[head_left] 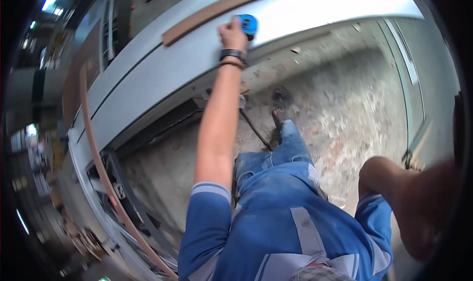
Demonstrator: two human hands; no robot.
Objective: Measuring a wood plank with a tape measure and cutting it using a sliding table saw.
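My left arm reaches forward over the long white panel (135, 81). At its end my left hand (232, 36) is closed on a blue-and-black tape measure (249, 25), held at the panel's near edge. Just beyond the tape measure, a long brown wooden strip (212, 16) lies along the panel, one squared end to the left of my hand. A dark watch and a brown bracelet sit on my left wrist. My right arm (389, 177) is bent up close at the right side and blurred; the fingers of that hand do not show.
Beneath the panel is a dark metal frame (170, 118). Another long wooden strip (101, 167) leans past the panel's left end. Scuffed concrete floor (345, 113) with small scraps stretches around my feet. Pale panels or rails (401, 49) stand at the right.
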